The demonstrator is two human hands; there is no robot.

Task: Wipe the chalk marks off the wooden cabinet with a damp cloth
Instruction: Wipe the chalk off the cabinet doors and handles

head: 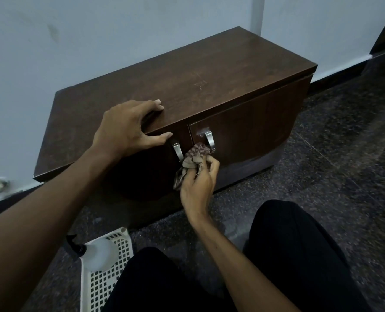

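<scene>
One dark wooden cabinet (209,70) stands against the far wall, with two metal handles (177,150) on its front. The left hand (124,129) rests spread on the top's near edge, while the right hand (198,183) grips one crumpled checked cloth (194,154) between those handles. Near left, one white basket (101,287) holds one spray bottle (97,255).

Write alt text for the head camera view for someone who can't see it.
A person's right hand holds a bunched cloth to the front of a wooden cabinet, between its metal handles, while the left hand rests on the top edge. A white basket with a spray bottle sits on the floor.
</scene>
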